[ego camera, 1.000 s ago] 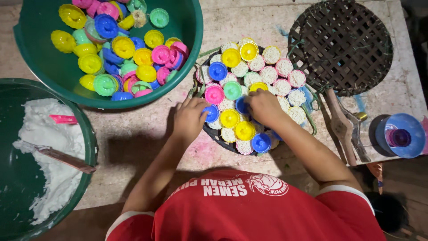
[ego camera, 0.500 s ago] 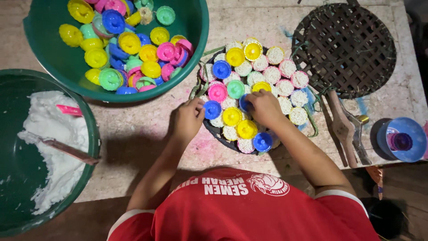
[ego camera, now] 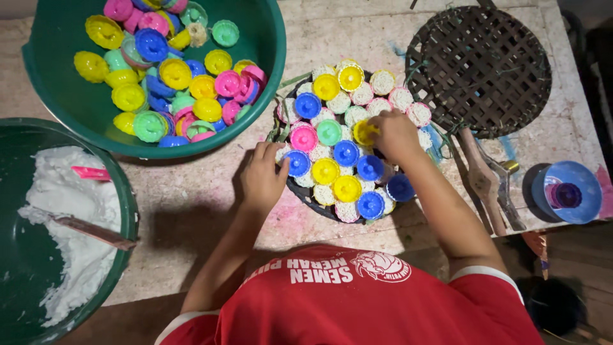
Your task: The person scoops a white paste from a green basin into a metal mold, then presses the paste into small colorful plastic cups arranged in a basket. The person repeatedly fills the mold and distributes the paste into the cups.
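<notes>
Resting on dark round tray (ego camera: pixel 300 191) of coloured moulds at table centre: left hand (ego camera: pixel 263 177) touching blue mould (ego camera: pixel 297 163), right hand (ego camera: pixel 396 134) pinching yellow mould (ego camera: pixel 365 132). Green basin (ego camera: pixel 83 108) of moulds far left; woven mat (ego camera: pixel 479 70) far right.

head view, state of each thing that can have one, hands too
left hand: open, fingertips on a blue mould
right hand: pinching a yellow mould
round dark tray: covered with filled and empty moulds
big green basin: holds loose coloured moulds
second green basin: partly filled with white dough
woven disc: bare
blue cup: upright
</notes>
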